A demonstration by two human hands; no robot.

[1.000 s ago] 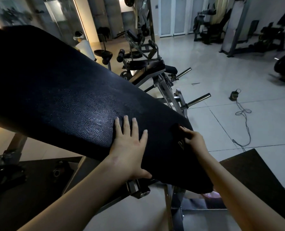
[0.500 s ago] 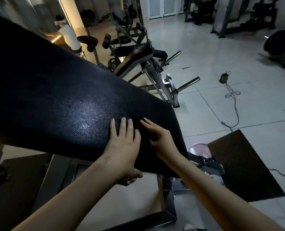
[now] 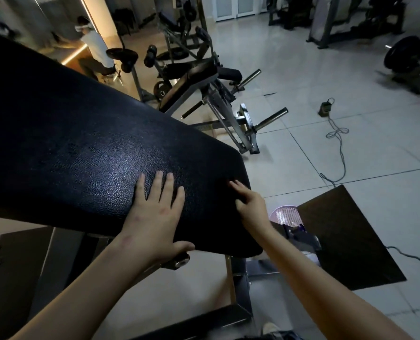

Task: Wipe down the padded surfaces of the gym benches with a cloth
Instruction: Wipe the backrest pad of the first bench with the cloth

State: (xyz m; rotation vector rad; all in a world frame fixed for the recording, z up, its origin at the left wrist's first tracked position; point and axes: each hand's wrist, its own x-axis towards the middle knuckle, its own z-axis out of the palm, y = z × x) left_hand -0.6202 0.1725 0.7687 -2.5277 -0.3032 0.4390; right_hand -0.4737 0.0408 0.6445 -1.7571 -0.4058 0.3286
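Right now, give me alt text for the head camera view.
Two hands on a black padded bench: the left hand lies flat, fingers spread; the right hand touches it near its end. Gym machines, tiled floor and a pink basket lie beyond.

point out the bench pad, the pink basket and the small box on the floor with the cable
bench pad point(image 3: 93, 148): head view, on its textured black top face
pink basket point(image 3: 284, 214): head view, on its mesh wall near the rim
small box point(image 3: 326, 108): head view, on its dark front side
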